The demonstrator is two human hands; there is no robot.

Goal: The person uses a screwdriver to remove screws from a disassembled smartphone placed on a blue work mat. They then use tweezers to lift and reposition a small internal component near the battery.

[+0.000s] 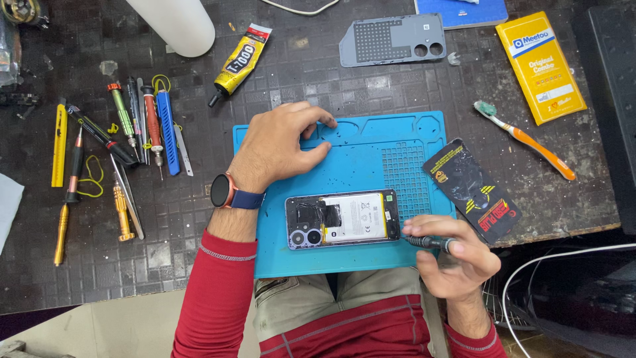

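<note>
An opened phone (342,219) with its back off lies flat on a blue repair mat (371,149), showing a white battery and camera lenses at its left end. My right hand (454,258) grips a dark screwdriver (429,242) whose tip touches the phone's right end. My left hand (281,142), with a watch on the wrist, reaches over the mat's upper left corner, fingertips pressing into a small tray compartment there; whether it pinches something tiny I cannot tell.
Several screwdrivers, tweezers and a blue pry tool (165,129) lie in a row at left. A glue tube (240,63), grey phone back cover (392,40), yellow box (540,66), orange toothbrush (527,140) and a black packet (472,190) surround the mat. The table edge runs below.
</note>
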